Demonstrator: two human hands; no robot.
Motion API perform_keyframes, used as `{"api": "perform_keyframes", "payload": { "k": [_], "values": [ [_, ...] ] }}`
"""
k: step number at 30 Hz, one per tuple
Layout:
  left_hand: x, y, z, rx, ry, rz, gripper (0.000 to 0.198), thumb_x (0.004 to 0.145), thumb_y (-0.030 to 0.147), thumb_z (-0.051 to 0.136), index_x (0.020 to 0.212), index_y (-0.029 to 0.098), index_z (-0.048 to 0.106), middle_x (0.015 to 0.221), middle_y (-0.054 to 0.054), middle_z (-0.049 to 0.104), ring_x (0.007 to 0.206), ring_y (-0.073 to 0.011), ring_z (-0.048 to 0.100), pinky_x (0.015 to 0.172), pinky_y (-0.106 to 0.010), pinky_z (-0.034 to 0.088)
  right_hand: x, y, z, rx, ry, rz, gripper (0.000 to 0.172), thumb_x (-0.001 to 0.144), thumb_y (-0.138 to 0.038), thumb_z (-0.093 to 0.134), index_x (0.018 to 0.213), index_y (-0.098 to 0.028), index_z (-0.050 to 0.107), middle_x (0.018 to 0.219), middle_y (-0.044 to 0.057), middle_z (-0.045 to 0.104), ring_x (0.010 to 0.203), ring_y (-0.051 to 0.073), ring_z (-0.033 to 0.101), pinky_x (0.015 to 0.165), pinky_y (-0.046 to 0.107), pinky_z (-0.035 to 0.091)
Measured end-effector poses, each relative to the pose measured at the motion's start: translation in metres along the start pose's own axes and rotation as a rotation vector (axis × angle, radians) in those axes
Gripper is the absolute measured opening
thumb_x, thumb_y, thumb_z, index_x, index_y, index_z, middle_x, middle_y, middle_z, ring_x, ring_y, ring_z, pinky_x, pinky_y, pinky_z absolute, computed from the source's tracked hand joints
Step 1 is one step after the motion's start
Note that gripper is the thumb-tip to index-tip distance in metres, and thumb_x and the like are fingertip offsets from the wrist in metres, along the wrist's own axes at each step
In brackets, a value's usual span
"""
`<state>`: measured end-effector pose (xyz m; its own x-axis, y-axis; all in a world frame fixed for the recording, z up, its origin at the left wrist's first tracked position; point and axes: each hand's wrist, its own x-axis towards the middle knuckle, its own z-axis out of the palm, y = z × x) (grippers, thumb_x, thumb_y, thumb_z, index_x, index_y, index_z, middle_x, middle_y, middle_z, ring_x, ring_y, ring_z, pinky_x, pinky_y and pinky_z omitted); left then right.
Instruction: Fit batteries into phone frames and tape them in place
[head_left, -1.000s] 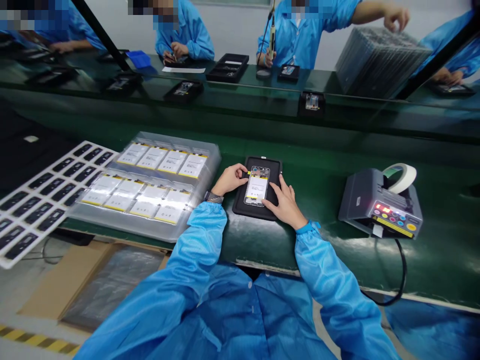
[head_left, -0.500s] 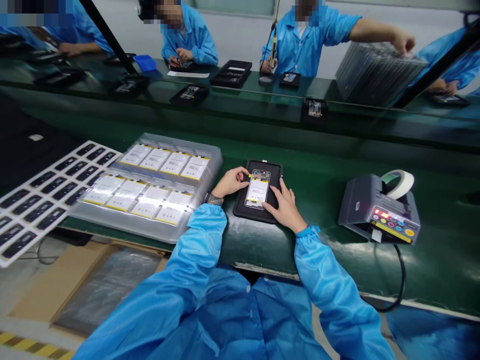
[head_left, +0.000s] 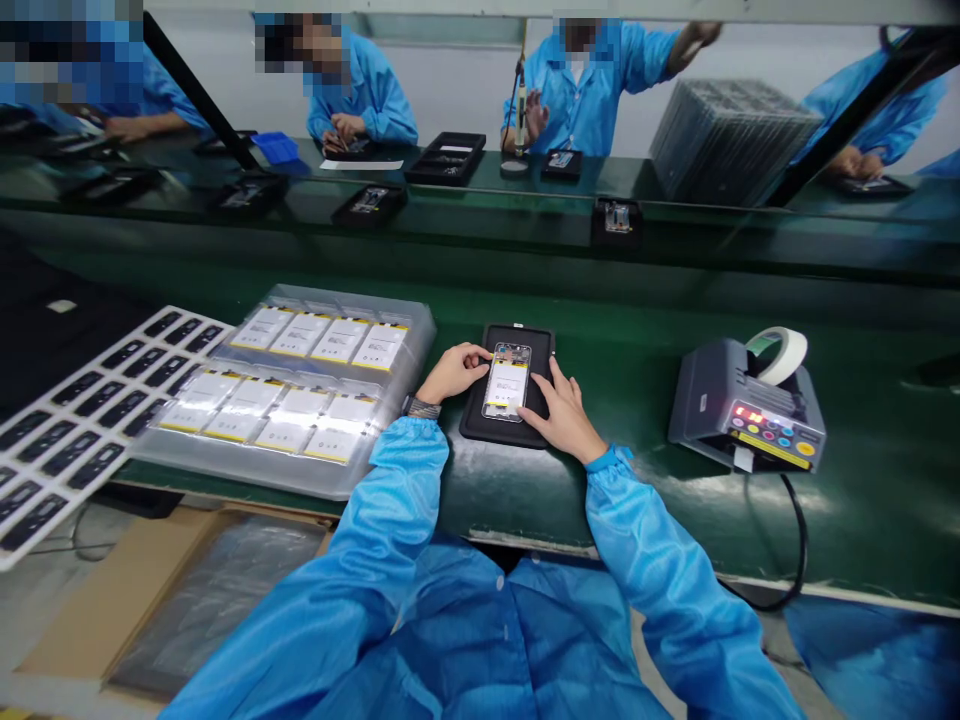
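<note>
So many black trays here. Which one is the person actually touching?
The black tray nearest them, holding a phone: left hand and right hand both rest on it.

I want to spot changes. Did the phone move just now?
No. The phone lies in the same spot as before, in the middle of the black tray.

Electronics assembly line: conveyor belt [head_left: 645, 300]
</note>
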<state>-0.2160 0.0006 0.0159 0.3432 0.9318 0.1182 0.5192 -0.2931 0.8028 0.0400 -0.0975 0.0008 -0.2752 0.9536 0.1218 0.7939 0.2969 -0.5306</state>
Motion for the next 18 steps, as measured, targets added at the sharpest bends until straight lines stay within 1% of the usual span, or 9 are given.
{"api": "perform_keyframes", "payload": {
  "k": [4, 13, 18],
  "values": [
    [0.0003, -0.0002, 0.0004, 0.005, 0.004, 0.0, 0.025, 0.082, 0.024, 0.067, 0.104, 0.016, 0.078, 0.079, -0.001, 0.053, 0.066, -0.0134, 0.049, 0.068, -0.03, 0.044, 0.0003, -0.0003, -0.0002, -0.007, -0.006, 0.004, 0.068, 0.099, -0.054, 0.06, 0.154, -0.016, 0.046, 0.173, 0.022, 0.007, 0.161, 0.032, 0.015, 0.127, 0.061, 0.013],
    [-0.0005, 0.0032, -0.0011, 0.024, 0.002, -0.015, 0.021, 0.081, 0.017, 0.063, 0.096, 0.016, 0.078, 0.078, -0.002, 0.056, 0.067, -0.0138, 0.051, 0.069, -0.028, 0.045, 0.0005, -0.0003, -0.0003, -0.006, -0.01, 0.003, 0.068, 0.099, -0.054, 0.06, 0.154, -0.017, 0.046, 0.174, 0.021, 0.007, 0.161, 0.032, 0.016, 0.128, 0.06, 0.012],
    [-0.0008, 0.0036, 0.0, 0.027, 0.003, -0.018, 0.019, 0.081, 0.018, 0.062, 0.094, 0.016, 0.077, 0.081, -0.002, 0.058, 0.067, -0.0136, 0.052, 0.068, -0.028, 0.045, 0.0002, -0.0005, 0.0002, -0.006, -0.006, 0.005, 0.068, 0.1, -0.055, 0.059, 0.154, -0.017, 0.046, 0.174, 0.021, 0.007, 0.161, 0.032, 0.016, 0.127, 0.061, 0.013]
  ]
}}
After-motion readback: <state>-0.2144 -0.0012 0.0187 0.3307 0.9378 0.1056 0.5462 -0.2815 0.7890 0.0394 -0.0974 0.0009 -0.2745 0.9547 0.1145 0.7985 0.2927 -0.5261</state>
